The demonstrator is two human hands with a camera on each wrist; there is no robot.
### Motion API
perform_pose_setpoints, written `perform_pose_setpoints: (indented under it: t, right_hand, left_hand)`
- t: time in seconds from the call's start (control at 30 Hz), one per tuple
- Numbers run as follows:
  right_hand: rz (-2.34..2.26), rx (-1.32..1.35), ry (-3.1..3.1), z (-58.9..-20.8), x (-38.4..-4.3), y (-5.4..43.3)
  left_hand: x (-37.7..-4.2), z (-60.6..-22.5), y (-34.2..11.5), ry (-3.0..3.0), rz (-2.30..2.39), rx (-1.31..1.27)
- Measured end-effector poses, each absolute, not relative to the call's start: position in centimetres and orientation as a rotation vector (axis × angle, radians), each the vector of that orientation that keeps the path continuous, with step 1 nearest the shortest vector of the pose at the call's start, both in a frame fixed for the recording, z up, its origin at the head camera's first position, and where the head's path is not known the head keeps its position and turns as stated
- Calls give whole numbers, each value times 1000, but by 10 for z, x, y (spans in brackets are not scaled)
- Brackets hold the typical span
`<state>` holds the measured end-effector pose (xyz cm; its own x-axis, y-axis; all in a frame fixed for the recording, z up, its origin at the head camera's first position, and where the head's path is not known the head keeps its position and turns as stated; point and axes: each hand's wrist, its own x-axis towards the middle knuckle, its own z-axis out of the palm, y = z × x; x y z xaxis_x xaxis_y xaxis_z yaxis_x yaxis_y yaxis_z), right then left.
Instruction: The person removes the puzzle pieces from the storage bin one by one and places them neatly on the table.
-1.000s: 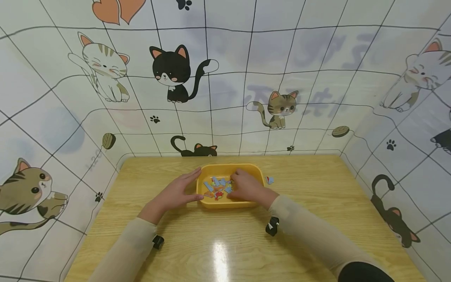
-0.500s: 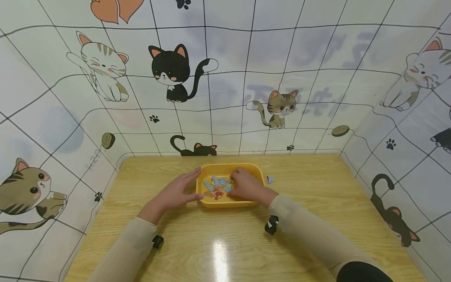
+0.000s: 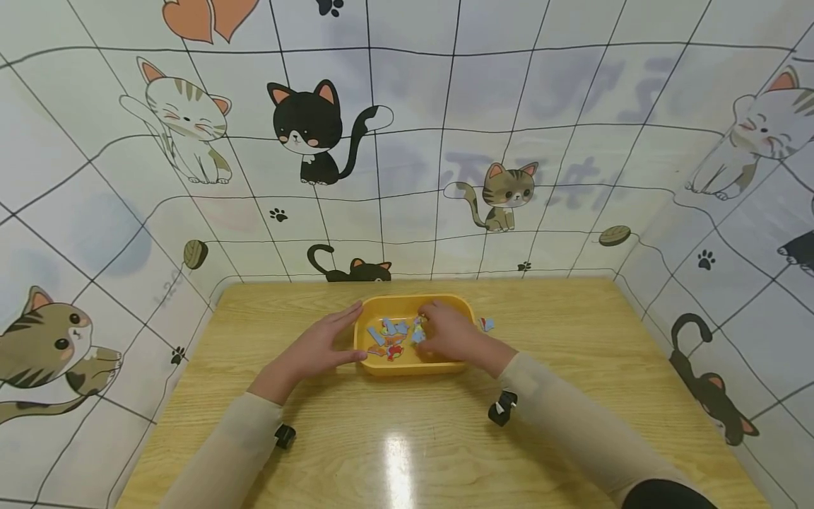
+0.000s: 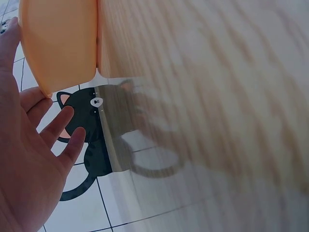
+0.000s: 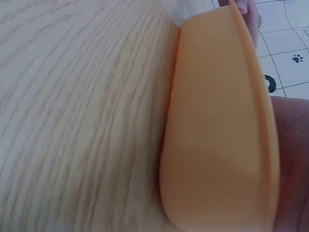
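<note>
A shallow yellow tray stands on the table, with small light-blue, orange and red jigsaw pieces scattered inside. At its left end my left hand is spread, thumb and fingertips at the rim. The left wrist view shows straight, parted fingers touching the tray's edge. Inside the right half, my right hand has thumb and bent fingers around a few light-blue and yellow pieces. From the right wrist, the orange-looking tray wall hides those fingertips; only part of the hand shows.
One loose piece lies on the wooden table just right of the tray. Cat-printed white sheeting rises behind the table and along both sides. Small black devices are strapped at both wrists.
My right hand has shifted slightly right within the tray, and the pieces between its thumb and fingers show more and have moved with it. My left hand stays in place.
</note>
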<state>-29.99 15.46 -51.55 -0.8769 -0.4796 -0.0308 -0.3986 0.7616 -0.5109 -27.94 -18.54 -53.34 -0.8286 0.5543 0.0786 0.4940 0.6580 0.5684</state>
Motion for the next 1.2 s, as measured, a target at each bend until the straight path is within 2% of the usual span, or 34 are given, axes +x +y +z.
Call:
perform_pose_setpoints:
  t: [0.73, 1.2]
  right_hand:
    - [-963, -881, 2740, -467, -292, 240]
    - [-836, -803, 2784, -465, -295, 297]
  left_hand:
    - [-279, -534, -183, 2765, 903, 858]
    - [-280, -533, -184, 2775, 890, 863]
